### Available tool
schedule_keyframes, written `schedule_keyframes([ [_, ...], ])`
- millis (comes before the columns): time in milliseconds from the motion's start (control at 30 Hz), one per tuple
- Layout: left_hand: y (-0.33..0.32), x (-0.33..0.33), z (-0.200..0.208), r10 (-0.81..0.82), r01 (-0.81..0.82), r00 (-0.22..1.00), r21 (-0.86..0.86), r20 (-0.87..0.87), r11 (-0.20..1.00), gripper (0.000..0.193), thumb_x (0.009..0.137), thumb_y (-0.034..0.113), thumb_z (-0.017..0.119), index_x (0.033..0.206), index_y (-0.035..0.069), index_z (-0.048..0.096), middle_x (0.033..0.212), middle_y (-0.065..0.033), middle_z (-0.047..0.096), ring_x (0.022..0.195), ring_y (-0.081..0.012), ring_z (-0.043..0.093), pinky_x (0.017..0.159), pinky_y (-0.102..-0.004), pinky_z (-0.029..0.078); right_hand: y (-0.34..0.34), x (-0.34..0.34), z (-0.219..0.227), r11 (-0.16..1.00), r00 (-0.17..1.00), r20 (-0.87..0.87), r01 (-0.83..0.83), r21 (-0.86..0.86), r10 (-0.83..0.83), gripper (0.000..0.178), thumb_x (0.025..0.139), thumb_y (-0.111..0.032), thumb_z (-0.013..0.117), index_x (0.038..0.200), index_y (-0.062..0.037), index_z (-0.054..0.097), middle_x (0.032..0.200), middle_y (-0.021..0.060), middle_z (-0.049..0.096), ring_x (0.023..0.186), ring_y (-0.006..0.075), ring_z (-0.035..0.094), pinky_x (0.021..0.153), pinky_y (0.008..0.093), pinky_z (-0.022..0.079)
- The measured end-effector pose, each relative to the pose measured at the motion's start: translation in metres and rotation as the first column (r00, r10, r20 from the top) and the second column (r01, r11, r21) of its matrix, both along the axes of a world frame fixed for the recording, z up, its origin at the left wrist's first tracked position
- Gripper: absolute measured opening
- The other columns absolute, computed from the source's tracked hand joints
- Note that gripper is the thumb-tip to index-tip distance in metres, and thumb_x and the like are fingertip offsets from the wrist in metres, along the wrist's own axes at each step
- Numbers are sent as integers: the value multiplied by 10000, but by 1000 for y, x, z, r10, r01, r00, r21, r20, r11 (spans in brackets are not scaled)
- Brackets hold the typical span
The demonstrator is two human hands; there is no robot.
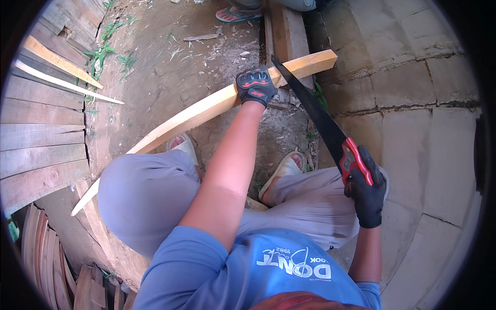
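A long, pale wooden piece (191, 116) slants across the front of me; its squared end is at the right, and it curves and narrows to the left, partly hidden by my left knee. My left hand (256, 86), in a black glove with red marks, grips it not far from the squared end. My right hand (368, 188), in a black glove, is closed round the red handle of a handsaw (315, 106). The saw's dark blade lies across the wood just right of my left hand, its tip beyond the far edge.
A wooden beam (289, 33) runs away under the squared end. Another person's sandalled foot (235, 15) is at the top. Boards (44, 129) and two pale pointed strips (67, 80) lie left, curved offcuts (46, 253) lower left. Concrete paving (408, 139) spreads right; shavings litter the dirt.
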State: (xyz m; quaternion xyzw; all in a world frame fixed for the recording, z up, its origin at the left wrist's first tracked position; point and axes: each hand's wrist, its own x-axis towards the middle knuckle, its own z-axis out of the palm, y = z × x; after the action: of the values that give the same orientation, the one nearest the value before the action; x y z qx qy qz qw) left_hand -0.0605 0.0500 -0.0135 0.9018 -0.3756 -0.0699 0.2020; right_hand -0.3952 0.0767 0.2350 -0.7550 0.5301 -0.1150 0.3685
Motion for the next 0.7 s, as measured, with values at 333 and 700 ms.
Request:
schedule_keyframes([
  [333, 0, 7, 4, -39, 40, 998, 37, -43, 999, 441, 752, 424, 874, 1109, 184, 778, 1050, -79, 811, 1026, -277, 779, 878, -436, 570, -23, 17, 18, 994, 997, 78, 6, -112, 2, 485, 942, -102, 707, 1422, -34, 706, 1338, 129, 741, 1038, 162, 729, 877, 319, 586],
  [700, 7, -2, 0, -14, 16, 998, -29, 65, 999, 260, 840, 256, 778, 1080, 157, 783, 990, -103, 793, 988, -310, 769, 854, -479, 547, -52, 122, -57, 802, 891, -101, -444, -399, 442, 372, 975, -171, 737, 1344, -125, 731, 1341, 148, 750, 1151, 307, 752, 939, 389, 607],
])
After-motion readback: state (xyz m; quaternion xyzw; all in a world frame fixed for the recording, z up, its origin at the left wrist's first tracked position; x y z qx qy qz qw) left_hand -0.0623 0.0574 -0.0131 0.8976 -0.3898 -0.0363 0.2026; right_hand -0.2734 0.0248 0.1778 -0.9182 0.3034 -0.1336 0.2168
